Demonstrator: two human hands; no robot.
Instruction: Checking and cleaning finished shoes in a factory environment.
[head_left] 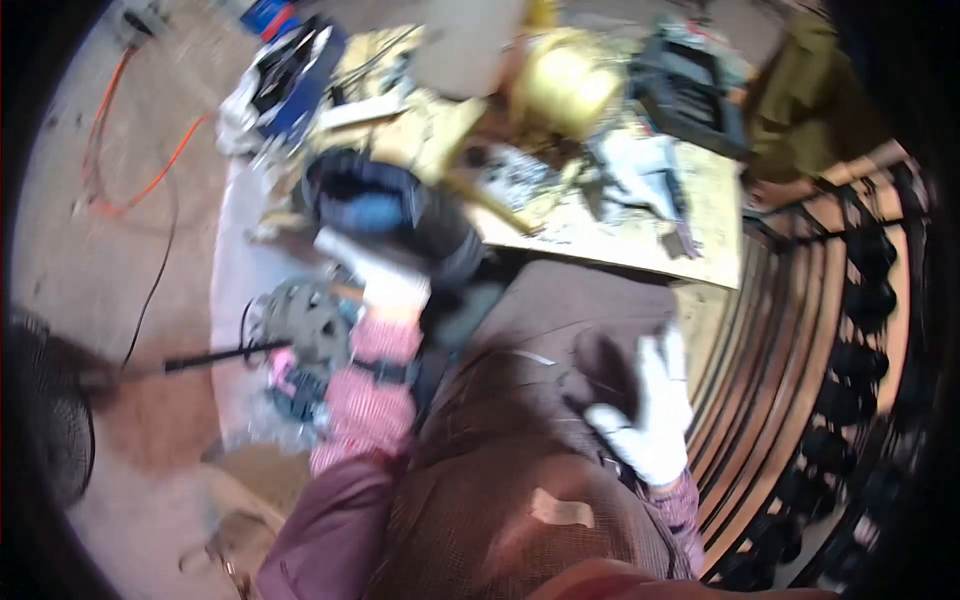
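My left hand (392,280), in a white glove, reaches forward beside a dark, open-topped rounded thing (365,190) with blue inside. Its fingers are smeared by motion, so whether they hold anything does not show. Another dark rounded shape (450,240) lies just right of that hand. My right hand (652,415), also white-gloved, is over my lap by my right thigh. Its fingers are spread and nothing shows in them. A grey thing with slots (305,320) lies left of my left wrist.
Ahead stands a light wooden table (715,245) bearing a yellow spool (570,85), a black tray-like case (690,90) and loose scraps. Long slats with a row of black round things (865,300) curve along the right. A fan (55,440) stands left; an orange cord (160,180) crosses the floor.
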